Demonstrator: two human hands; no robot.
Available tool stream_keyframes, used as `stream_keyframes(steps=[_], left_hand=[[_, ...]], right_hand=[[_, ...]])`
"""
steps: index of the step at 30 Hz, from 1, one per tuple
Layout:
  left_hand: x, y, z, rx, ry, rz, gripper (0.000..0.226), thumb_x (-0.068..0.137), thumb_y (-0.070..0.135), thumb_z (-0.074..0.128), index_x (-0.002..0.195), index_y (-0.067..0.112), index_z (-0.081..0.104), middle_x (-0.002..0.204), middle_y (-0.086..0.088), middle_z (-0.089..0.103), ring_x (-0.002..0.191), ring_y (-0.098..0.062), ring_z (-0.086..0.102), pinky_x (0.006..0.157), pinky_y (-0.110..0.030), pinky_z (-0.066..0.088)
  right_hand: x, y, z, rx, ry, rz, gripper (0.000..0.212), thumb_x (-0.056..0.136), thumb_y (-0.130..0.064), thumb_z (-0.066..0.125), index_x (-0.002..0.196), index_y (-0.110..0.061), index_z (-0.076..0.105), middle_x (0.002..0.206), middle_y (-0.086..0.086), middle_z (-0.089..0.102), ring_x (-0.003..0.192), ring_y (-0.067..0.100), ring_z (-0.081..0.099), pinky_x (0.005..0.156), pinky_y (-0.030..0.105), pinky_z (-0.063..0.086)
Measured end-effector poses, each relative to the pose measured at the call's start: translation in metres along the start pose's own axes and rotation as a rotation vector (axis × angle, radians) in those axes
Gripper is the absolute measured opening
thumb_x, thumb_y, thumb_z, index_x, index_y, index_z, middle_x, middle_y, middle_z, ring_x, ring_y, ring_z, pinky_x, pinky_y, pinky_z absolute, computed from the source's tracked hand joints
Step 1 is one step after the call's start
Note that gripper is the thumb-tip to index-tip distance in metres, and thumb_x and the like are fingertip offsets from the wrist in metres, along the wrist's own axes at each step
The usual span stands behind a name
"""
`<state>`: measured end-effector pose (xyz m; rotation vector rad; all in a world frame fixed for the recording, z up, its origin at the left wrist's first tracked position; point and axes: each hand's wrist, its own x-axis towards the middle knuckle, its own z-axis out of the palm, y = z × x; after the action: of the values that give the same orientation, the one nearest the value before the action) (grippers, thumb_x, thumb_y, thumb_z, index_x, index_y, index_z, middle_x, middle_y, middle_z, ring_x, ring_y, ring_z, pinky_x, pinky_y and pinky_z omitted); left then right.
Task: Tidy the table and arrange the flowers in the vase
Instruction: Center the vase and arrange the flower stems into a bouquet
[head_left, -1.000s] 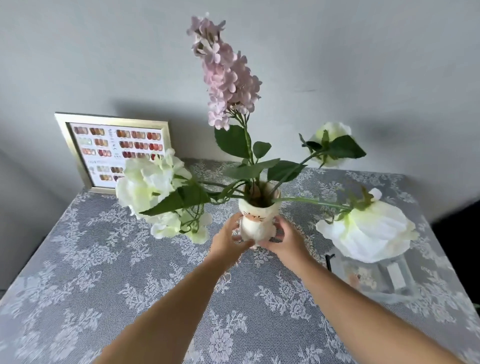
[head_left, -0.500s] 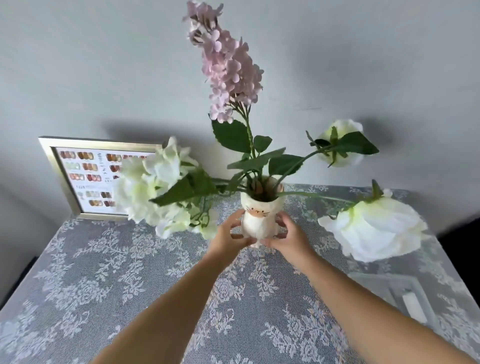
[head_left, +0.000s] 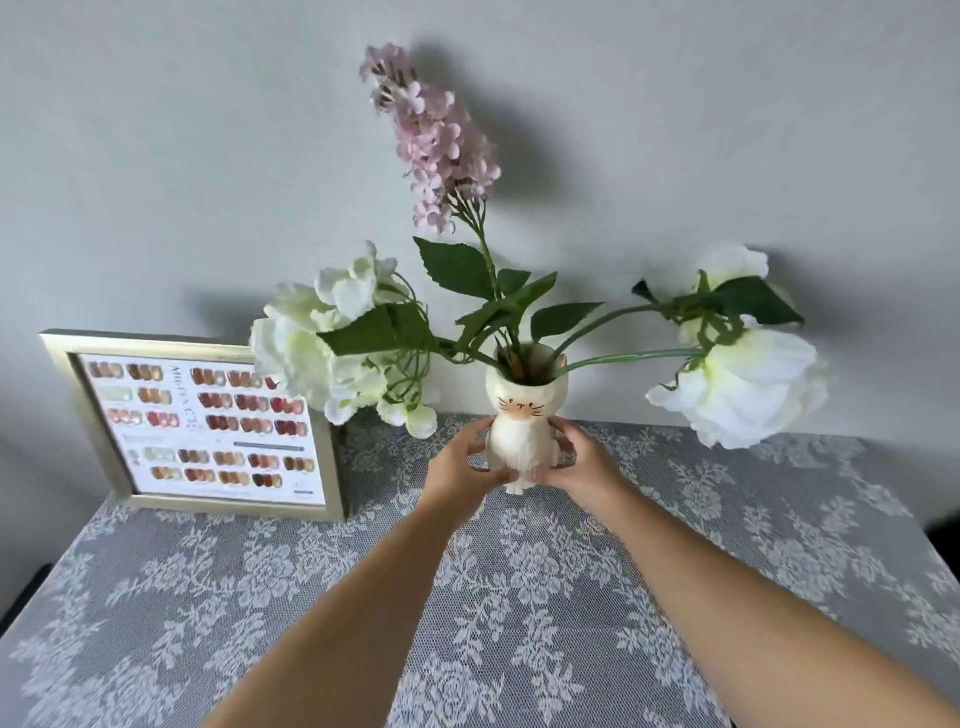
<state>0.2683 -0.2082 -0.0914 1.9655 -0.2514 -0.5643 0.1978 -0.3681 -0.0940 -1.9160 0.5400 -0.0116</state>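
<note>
A small cream cat-shaped vase (head_left: 524, 415) stands near the back of the table, close to the wall. My left hand (head_left: 460, 470) grips its left side and my right hand (head_left: 584, 467) grips its right side, fingertips meeting at its base. In the vase stand a tall pink lilac spray (head_left: 434, 140), a white hydrangea (head_left: 322, 345) drooping left, and two white blooms (head_left: 743, 384) drooping right on long green stems. I cannot tell whether the vase's base touches the cloth.
A gold-framed chart of nail colours (head_left: 202, 426) leans against the wall at the back left, touching the hydrangea. A grey table with a white lace cloth (head_left: 519, 597) fills the foreground. The grey wall (head_left: 156, 156) rises right behind the vase.
Both hands have carried the vase away from me toward the wall, and the view has tilted up. The clear box at the right has dropped out of view.
</note>
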Motion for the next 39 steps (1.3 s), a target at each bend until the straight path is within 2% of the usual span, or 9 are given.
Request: stream_keyframes(steps=[6,13,17,20,24,27,33,36,39], left_hand=[[0.009,-0.007,0.006,-0.001,0.025,-0.001,0.081,0.062,0.024,0.083,0.128,0.044,0.041,0.118,0.005,0.061,0.088,-0.011,0.062,0.072,-0.028,0.048],[0.009,-0.015,0.015,-0.034,0.037,0.001,0.076,0.063,0.019,0.082,0.125,0.041,0.043,0.120,0.001,0.060,0.094,-0.014,0.061,0.071,-0.023,0.046],[0.007,-0.013,0.016,-0.005,0.035,-0.012,0.079,0.065,0.024,0.081,0.129,0.042,0.039,0.122,0.002,0.058,0.084,-0.011,0.065,0.067,-0.025,0.052],[0.002,-0.008,0.016,0.029,0.028,-0.007,0.082,0.067,0.023,0.080,0.132,0.041,0.034,0.126,0.001,0.057,0.083,-0.007,0.065,0.060,-0.019,0.048],[-0.015,-0.001,0.015,0.098,0.025,0.000,0.090,0.071,0.016,0.077,0.139,0.040,0.024,0.136,-0.005,0.050,0.113,-0.021,0.055,0.086,-0.036,0.050],[-0.038,0.008,0.011,0.143,0.045,0.009,0.092,0.072,0.014,0.075,0.142,0.035,0.019,0.141,-0.004,0.044,0.124,-0.024,0.046,0.099,-0.047,0.044],[-0.099,0.025,0.001,0.236,0.085,0.076,0.055,0.076,0.026,0.072,0.126,0.025,0.049,0.129,0.000,0.055,0.109,-0.015,0.055,0.096,-0.034,0.047],[-0.131,0.039,-0.008,0.281,0.179,0.154,0.037,0.078,0.026,0.070,0.113,0.024,0.060,0.118,0.004,0.063,0.097,-0.009,0.058,0.089,-0.028,0.048],[-0.156,0.059,-0.017,0.260,0.288,0.232,0.026,0.079,0.025,0.070,0.105,0.023,0.065,0.108,0.005,0.067,0.090,-0.008,0.060,0.084,-0.027,0.050]], right_hand=[[0.013,0.005,0.003,0.008,-0.019,0.014,0.083,0.063,-0.020,0.083,0.133,-0.028,0.040,0.127,-0.002,0.057,0.102,0.012,0.054,0.063,0.013,0.035],[0.013,0.013,0.004,-0.047,-0.024,0.025,0.079,0.065,-0.023,0.081,0.131,-0.034,0.039,0.126,-0.004,0.055,0.087,0.002,0.055,0.061,0.015,0.035],[0.011,0.014,0.006,-0.080,-0.012,0.038,0.084,0.067,-0.027,0.080,0.137,-0.034,0.033,0.135,0.000,0.051,0.105,0.015,0.055,0.076,0.023,0.041],[0.006,0.010,0.007,-0.115,0.004,0.007,0.085,0.068,-0.030,0.079,0.138,-0.033,0.032,0.132,-0.001,0.054,0.099,0.011,0.055,0.065,0.013,0.039],[-0.010,0.001,0.005,-0.122,0.050,-0.024,0.082,0.070,-0.025,0.078,0.139,-0.028,0.032,0.137,0.002,0.050,0.119,0.021,0.049,0.090,0.031,0.039],[-0.035,-0.009,0.000,-0.118,0.084,-0.059,0.074,0.072,-0.024,0.076,0.136,-0.027,0.039,0.138,0.000,0.048,0.116,0.018,0.049,0.085,0.024,0.039],[-0.100,-0.027,-0.006,-0.217,0.118,-0.194,0.041,0.077,-0.024,0.071,0.116,-0.025,0.057,0.125,-0.005,0.057,0.107,0.006,0.051,0.087,0.015,0.036],[-0.134,-0.046,-0.017,-0.264,0.197,-0.349,0.027,0.079,-0.017,0.069,0.105,-0.021,0.063,0.107,-0.006,0.065,0.081,-0.009,0.051,0.064,0.002,0.041],[-0.158,-0.075,-0.038,-0.304,0.288,-0.519,0.017,0.079,-0.013,0.069,0.096,-0.015,0.066,0.090,-0.002,0.065,0.068,-0.002,0.054,0.060,0.006,0.045]])
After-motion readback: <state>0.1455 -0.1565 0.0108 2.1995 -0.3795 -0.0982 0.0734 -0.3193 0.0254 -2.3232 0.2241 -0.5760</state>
